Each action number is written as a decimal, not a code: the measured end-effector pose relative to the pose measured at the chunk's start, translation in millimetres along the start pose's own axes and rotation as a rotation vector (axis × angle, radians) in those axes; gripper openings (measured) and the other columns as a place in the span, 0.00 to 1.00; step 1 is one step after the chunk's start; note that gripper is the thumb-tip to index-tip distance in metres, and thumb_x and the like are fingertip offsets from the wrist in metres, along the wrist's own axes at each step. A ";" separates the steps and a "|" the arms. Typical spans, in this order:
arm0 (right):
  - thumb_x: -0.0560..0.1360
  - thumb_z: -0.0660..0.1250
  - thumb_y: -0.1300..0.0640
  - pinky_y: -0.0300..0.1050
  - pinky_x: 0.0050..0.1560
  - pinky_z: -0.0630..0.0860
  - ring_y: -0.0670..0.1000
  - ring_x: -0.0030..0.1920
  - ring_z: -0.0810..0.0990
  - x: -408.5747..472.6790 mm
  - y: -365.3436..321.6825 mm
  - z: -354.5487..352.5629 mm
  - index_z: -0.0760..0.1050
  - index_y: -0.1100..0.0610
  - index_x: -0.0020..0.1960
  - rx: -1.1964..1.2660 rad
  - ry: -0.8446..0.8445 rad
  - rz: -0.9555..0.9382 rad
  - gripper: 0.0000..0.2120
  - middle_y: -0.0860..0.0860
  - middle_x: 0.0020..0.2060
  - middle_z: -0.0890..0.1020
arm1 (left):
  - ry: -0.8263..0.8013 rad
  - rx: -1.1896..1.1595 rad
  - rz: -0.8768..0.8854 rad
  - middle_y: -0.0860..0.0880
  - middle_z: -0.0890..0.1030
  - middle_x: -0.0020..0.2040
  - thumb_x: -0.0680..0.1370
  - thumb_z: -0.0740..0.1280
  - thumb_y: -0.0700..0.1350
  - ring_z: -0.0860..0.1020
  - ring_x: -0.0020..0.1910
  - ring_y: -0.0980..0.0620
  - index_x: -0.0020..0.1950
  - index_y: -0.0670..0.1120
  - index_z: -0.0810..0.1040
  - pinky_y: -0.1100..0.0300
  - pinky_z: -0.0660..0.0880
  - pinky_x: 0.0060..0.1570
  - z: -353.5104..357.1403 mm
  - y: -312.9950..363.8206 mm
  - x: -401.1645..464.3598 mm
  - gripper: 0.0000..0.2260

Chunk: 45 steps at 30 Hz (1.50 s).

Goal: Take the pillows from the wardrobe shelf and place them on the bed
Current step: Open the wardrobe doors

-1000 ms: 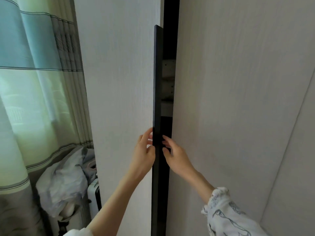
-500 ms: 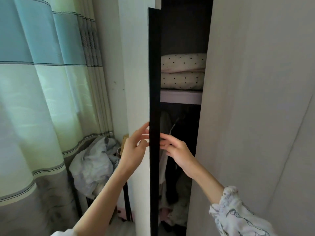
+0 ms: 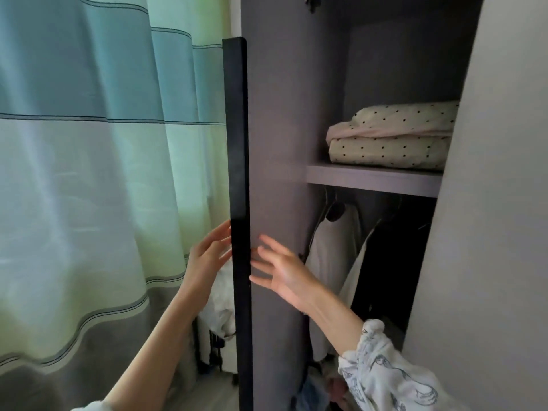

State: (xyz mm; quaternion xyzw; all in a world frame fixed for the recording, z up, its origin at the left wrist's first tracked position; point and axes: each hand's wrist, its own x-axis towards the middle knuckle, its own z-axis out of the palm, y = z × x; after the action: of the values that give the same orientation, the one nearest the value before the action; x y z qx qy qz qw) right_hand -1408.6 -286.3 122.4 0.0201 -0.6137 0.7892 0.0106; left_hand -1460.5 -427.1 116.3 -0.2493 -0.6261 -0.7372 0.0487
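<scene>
Two cream pillows with black dots (image 3: 391, 137) lie stacked on the grey wardrobe shelf (image 3: 370, 179), upper right; their right ends are hidden behind the closed right door. The left wardrobe door (image 3: 275, 173) stands swung wide, its black edge strip (image 3: 238, 188) facing me. My left hand (image 3: 207, 259) is on the outer side of that edge, fingers spread and holding nothing. My right hand (image 3: 284, 274) is on the door's inner side, fingers apart, just off the strip. Both hands are well below and left of the pillows.
A striped blue, green and grey curtain (image 3: 98, 173) fills the left. Clothes hang on hangers (image 3: 341, 256) under the shelf. The closed right wardrobe door (image 3: 498, 232) covers the right. A white bundle on a dark rack (image 3: 221, 310) sits low behind the open door.
The left door has swung from nearly closed to wide, revealing the shelf, pillows and hanging clothes. Both hands have let go of the door edge and spread their fingers.
</scene>
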 end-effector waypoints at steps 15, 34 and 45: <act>0.81 0.55 0.54 0.54 0.60 0.73 0.52 0.58 0.76 47.1 8.3 0.6 0.63 0.54 0.69 -0.185 0.063 -0.005 0.18 0.54 0.61 0.74 | 0.114 0.202 0.085 0.54 0.82 0.51 0.79 0.59 0.39 0.80 0.50 0.58 0.53 0.55 0.77 0.62 0.77 0.50 -21.4 -2.7 5.4 0.13; 0.78 0.60 0.55 0.36 0.53 0.68 0.52 0.54 0.77 -46.9 -111.7 -334.4 0.66 0.56 0.67 -0.875 0.821 -0.307 0.18 0.54 0.54 0.78 | -0.453 0.197 0.161 0.48 0.79 0.53 0.77 0.61 0.34 0.77 0.50 0.54 0.61 0.44 0.74 0.66 0.74 0.52 322.2 -63.6 106.9 0.14; 0.73 0.66 0.49 0.72 0.67 0.44 0.61 0.74 0.40 -61.8 -144.7 -431.7 0.55 0.48 0.74 -2.172 0.822 -0.204 0.34 0.54 0.76 0.47 | -0.567 0.068 0.034 0.53 0.67 0.67 0.78 0.58 0.37 0.71 0.63 0.54 0.74 0.54 0.56 0.60 0.69 0.58 440.6 -86.8 152.1 0.27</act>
State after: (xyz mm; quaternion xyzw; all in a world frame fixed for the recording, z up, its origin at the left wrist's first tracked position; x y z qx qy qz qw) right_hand -1348.9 168.2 153.6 -0.2075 -0.9126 -0.2087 0.2838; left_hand -1491.2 45.2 143.8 -0.4542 -0.6347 -0.6158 -0.1079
